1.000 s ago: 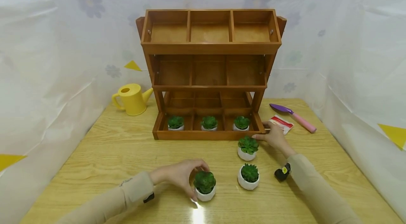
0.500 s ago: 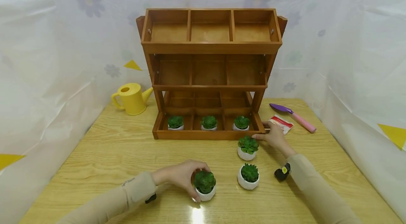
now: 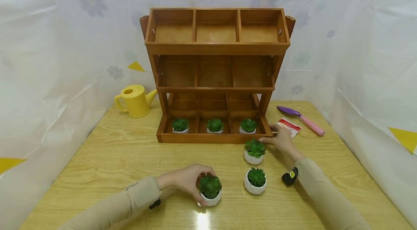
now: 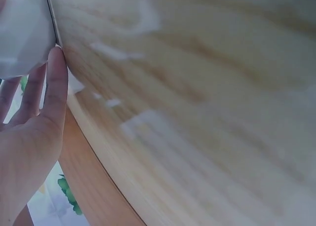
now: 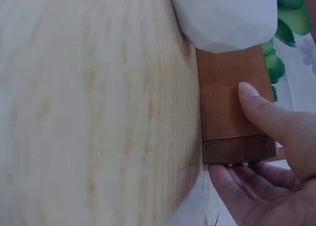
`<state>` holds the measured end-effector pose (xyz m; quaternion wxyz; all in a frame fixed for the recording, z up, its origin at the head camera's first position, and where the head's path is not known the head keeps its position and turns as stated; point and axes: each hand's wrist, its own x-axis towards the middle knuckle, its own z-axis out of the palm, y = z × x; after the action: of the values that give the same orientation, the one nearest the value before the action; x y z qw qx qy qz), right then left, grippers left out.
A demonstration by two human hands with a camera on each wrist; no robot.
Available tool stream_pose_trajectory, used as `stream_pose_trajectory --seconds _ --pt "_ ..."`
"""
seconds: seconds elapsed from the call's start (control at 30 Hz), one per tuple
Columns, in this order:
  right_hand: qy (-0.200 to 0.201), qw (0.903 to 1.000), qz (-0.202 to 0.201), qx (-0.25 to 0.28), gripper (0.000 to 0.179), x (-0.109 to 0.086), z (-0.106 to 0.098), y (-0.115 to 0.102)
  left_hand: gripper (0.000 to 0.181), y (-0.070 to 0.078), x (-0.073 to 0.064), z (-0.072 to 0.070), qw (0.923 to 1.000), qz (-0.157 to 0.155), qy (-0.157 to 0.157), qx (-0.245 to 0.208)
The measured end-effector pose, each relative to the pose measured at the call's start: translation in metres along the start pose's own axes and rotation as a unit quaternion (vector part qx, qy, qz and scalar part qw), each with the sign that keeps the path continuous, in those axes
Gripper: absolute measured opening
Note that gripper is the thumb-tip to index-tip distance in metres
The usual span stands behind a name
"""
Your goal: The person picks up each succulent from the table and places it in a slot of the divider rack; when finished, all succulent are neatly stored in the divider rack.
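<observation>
left fingers (image 4: 55, 85) around potted succulent (image 3: 210, 188)

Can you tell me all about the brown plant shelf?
The plant shelf looks wooden, orange-brown and slightly shiny. Its front has three trays, one above another, each with three compartments, between slanting posts. Small silvery spots, perhaps screws, show inside the ends. It stands upright on the table, right of the yellow watering can. The bottom tray holds three potted succulents, one per compartment; the right hand grips that tray's right front corner.
</observation>
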<state>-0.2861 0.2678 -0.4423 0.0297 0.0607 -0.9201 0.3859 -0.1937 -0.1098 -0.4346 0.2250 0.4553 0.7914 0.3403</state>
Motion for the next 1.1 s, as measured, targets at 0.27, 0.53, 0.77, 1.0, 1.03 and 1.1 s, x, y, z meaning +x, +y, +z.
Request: stream_pose_trajectory --seconds 0.27,0.53,0.77,1.0,1.03,1.1 --pt "0.001 1.0000 -0.002 -0.002 0.076 0.001 -0.001 0.000 0.067 0.000 -0.005 -0.003 0.9987 -0.022 0.028 -0.037" --pt "0.002 1.0000 -0.002 -0.002 0.077 0.002 -0.002 0.003 0.068 0.007 -0.011 -0.028 0.9957 -0.026 0.080 -0.039" --pt "0.000 1.0000 0.000 0.002 0.076 0.002 -0.001 0.003 0.069 0.015 -0.016 -0.059 0.9904 0.000 0.138 0.004" --pt "0.000 1.0000 -0.005 0.007 0.075 0.003 0.001 0.005 0.068 0.024 -0.023 -0.094 0.9666 0.007 0.245 0.074" --pt "0.000 1.0000 -0.007 0.007 0.075 0.003 0.001 0.005 0.067 0.025 -0.024 -0.098 0.9623 0.008 0.262 0.073" --pt "0.001 0.9999 -0.010 0.009 0.074 0.003 0.001 0.005 0.066 0.026 -0.024 -0.106 0.9521 0.010 0.298 0.069"
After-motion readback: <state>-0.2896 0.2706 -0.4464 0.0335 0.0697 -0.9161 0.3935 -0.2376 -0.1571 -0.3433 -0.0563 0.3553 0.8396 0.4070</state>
